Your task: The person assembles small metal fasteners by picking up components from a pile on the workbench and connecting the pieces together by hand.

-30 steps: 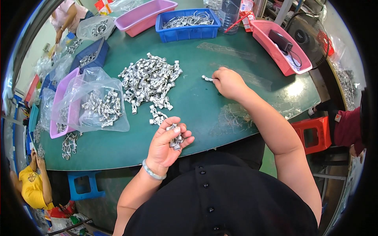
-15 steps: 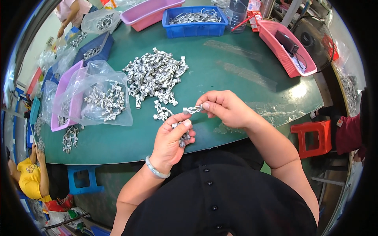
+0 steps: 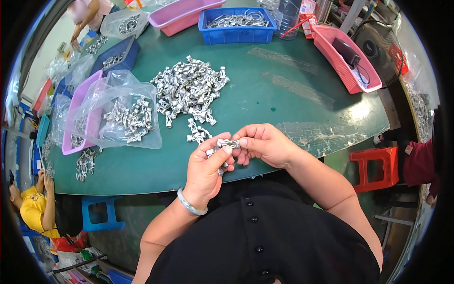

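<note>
In front of my body, above the table's near edge, my left hand [image 3: 202, 170] is closed around several small silver metal pieces. Between both hands lies one silver twisted metal piece [image 3: 229, 143] with a ribbed round end. The left thumb and forefinger hold its ribbed end, and my right hand [image 3: 268, 145] pinches the other end. A few similar pieces [image 3: 197, 131] lie on the green table just beyond the left hand. Farther off is a large pile of such pieces [image 3: 189, 90]. Fingers partly hide what is in the left palm.
To the left, a clear plastic bag [image 3: 153, 137] with more pieces leans by a lilac tray [image 3: 71, 137]. A blue bin [image 3: 236, 37] of metal rings and a pink basket [image 3: 352, 86] stand at the back. Co-workers are at the left. A red stool [image 3: 376, 168] stands right.
My right hand has moved slightly lower and closer to the left hand. The twisted piece has shifted down with it and now sits between both hands' fingertips.
</note>
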